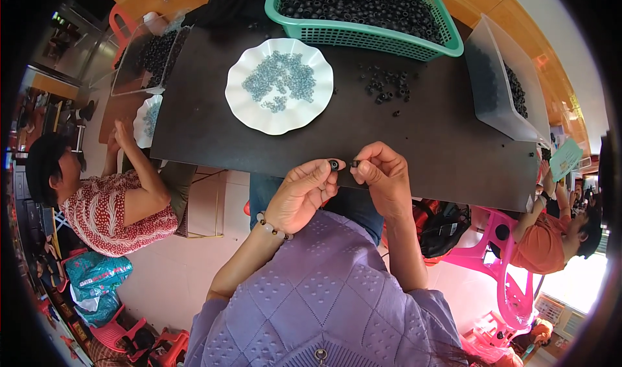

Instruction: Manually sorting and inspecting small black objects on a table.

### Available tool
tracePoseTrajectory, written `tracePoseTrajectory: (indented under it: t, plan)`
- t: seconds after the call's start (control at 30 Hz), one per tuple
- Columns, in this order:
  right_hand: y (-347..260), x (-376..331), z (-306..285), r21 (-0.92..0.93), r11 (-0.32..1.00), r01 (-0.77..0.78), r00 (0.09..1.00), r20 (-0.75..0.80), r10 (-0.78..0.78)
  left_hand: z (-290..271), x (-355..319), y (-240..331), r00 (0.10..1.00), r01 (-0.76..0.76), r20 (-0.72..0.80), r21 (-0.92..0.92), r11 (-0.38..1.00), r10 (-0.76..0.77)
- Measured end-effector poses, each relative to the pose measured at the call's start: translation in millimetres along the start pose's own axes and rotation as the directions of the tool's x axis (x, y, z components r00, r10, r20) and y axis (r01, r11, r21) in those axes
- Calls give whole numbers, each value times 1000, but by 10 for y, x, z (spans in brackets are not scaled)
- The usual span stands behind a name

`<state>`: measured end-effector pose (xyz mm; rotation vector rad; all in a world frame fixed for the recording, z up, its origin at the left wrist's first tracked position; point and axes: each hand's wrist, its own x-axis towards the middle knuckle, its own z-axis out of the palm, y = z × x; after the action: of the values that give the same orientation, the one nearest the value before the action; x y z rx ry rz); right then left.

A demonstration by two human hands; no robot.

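Pinched between the thumb and forefinger of the left hand is a small black ring-shaped part, rounded and glossy, its hole facing the camera. Just beside it, at the centre of the frame, the right hand closes its fingertips on a second, smaller black piece; the two pieces sit close together but do not quite touch. Both hands hover at the near edge of a matte black tabletop. A beaded bracelet of pale and dark round beads circles the left wrist, and a knitted lilac sweater with a raised diamond pattern fills the lower middle.

Above the hands, a white plate with a scalloped rim holds a loose heap of small grey-blue rings. To its right, a scatter of black rings lies bare on the tabletop. At the upper centre, a teal plastic basket with slotted mesh walls is heaped with the same black rings. A translucent, straight-walled plastic bin stands at the upper right, with dark pieces inside.
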<state>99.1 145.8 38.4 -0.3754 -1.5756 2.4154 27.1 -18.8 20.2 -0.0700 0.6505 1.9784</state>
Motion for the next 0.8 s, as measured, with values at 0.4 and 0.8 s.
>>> tracePoseTrajectory:
  t: [0.4, 0.8]
  plan:
    - [17, -10, -35, 79, 997, -13, 1000, -24, 15, 0, 28, -15, 999, 19, 28, -17, 1000, -19]
    - [-128, -79, 79, -71, 996, 58, 998, -9, -59, 9, -9, -33, 999, 25, 34, -22, 999, -25]
